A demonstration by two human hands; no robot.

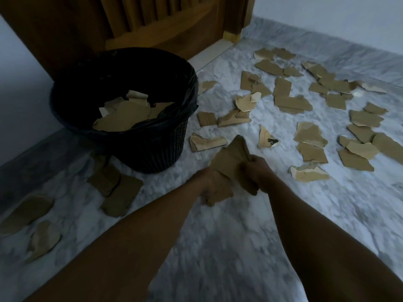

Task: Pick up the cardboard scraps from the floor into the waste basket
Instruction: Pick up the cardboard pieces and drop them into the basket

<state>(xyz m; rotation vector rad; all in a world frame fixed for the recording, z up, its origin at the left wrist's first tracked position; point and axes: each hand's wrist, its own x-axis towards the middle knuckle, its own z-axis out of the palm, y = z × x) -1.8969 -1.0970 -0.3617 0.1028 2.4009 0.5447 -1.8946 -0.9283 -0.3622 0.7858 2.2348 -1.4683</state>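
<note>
Waste basket (pixel 139 118) as landmark: scraps inside (pixel 128 114); door (pixel 122 22) behind; loose scraps (pixel 309 105) right; perhaps four scraps (pixel 115 192) front-left.

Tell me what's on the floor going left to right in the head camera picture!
Dark cardboard scraps → black waste basket → left hand and right hand holding a cardboard piece → big scatter of scraps.

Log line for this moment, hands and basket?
left hand: holding cardboard scraps | right hand: same scraps | waste basket: partly filled | floor: many scraps left
</note>
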